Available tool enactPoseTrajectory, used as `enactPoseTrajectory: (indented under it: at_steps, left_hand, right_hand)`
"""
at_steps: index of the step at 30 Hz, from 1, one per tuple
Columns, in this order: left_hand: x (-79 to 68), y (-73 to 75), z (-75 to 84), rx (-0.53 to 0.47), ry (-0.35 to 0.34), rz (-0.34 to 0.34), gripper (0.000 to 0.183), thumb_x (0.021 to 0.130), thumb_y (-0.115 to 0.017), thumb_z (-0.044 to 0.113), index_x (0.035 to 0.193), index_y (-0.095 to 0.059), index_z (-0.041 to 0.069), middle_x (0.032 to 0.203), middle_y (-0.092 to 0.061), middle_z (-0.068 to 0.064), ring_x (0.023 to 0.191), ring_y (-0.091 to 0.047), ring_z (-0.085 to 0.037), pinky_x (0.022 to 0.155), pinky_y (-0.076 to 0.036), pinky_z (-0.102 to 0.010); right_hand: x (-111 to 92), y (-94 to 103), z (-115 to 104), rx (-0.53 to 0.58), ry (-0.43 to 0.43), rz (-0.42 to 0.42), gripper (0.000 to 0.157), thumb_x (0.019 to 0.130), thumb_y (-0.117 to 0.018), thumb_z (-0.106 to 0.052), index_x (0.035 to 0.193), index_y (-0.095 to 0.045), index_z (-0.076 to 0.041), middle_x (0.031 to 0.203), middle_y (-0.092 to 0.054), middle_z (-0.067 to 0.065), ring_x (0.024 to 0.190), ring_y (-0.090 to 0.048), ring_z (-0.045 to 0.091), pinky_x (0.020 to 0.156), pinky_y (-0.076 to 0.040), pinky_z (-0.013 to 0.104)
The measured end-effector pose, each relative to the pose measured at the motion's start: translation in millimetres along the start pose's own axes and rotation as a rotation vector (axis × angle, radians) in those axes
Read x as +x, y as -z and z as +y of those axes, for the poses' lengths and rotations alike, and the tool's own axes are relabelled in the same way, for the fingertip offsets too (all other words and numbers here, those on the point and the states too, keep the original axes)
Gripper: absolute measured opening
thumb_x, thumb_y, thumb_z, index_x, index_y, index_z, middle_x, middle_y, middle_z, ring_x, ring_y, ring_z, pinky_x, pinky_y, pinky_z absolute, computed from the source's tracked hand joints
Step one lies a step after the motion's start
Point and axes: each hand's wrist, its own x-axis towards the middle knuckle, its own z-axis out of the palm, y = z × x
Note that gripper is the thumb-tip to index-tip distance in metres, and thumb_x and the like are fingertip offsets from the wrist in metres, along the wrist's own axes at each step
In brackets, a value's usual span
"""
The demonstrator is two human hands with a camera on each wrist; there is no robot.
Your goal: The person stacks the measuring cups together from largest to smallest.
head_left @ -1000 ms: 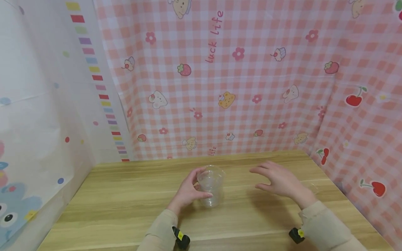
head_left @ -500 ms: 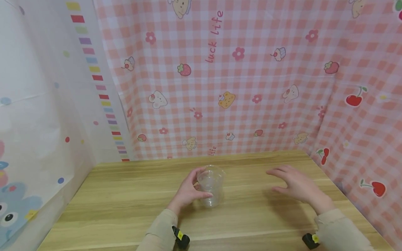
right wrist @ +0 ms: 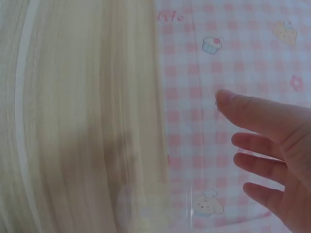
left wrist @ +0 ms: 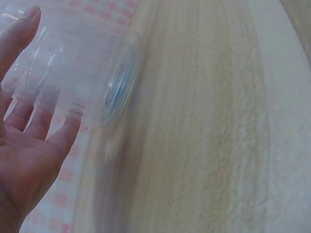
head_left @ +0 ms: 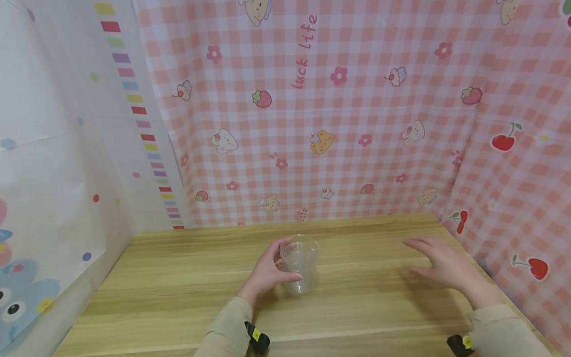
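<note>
A clear plastic cup (head_left: 305, 267) stands upright near the middle of the wooden table. My left hand (head_left: 266, 271) grips it from the left, thumb across the near side and fingers behind. In the left wrist view the cup (left wrist: 77, 68) shows its ridged wall and its base close to the wood. My right hand (head_left: 450, 267) hovers over the right part of the table, fingers spread and holding nothing. Low in the right wrist view, a second clear plastic object (right wrist: 153, 211) stands near this hand (right wrist: 277, 145); only part of it shows and its kind is unclear.
Behind the wooden table (head_left: 187, 277) hangs a pink checked cloth (head_left: 290, 119). More checked cloth with cherries (head_left: 526, 198) borders the right side. A white printed sheet (head_left: 53, 163) hangs along the left.
My right hand has moved steadily to the right, away from the cup, with its fingers still spread. My left hand and the cup have stayed in place.
</note>
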Motion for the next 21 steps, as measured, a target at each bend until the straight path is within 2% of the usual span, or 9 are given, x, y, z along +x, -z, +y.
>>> enactPoseTrajectory:
  at_steps: [10, 21]
  left_hand:
    - [0.8, 0.2, -1.9, -0.006, 0.000, -0.001, 0.092, 0.067, -0.090, 0.004, 0.146, -0.043, 0.012, 0.148, -0.044, -0.013, 0.135, -0.043, -0.035, 0.108, -0.041, -0.048]
    - [1.2, -0.3, -1.0, -0.010, -0.013, -0.003, 0.091, 0.068, -0.090, 0.003, 0.146, -0.043, 0.011, 0.147, -0.046, -0.013, 0.134, -0.044, -0.035, 0.107, -0.042, -0.048]
  right_hand:
    - [-14, 6.1, 15, 0.051, -0.077, -0.043, 0.070, 0.075, -0.087, -0.024, 0.134, -0.056, 0.001, 0.128, -0.058, 0.025, 0.115, -0.054, 0.047, 0.089, -0.048, 0.062]
    - [-23, 1.1, 27, 0.079, -0.162, -0.109, 0.065, 0.076, -0.084, -0.017, 0.130, -0.057, 0.006, 0.126, -0.056, 0.032, 0.114, -0.052, 0.052, 0.087, -0.048, 0.064]
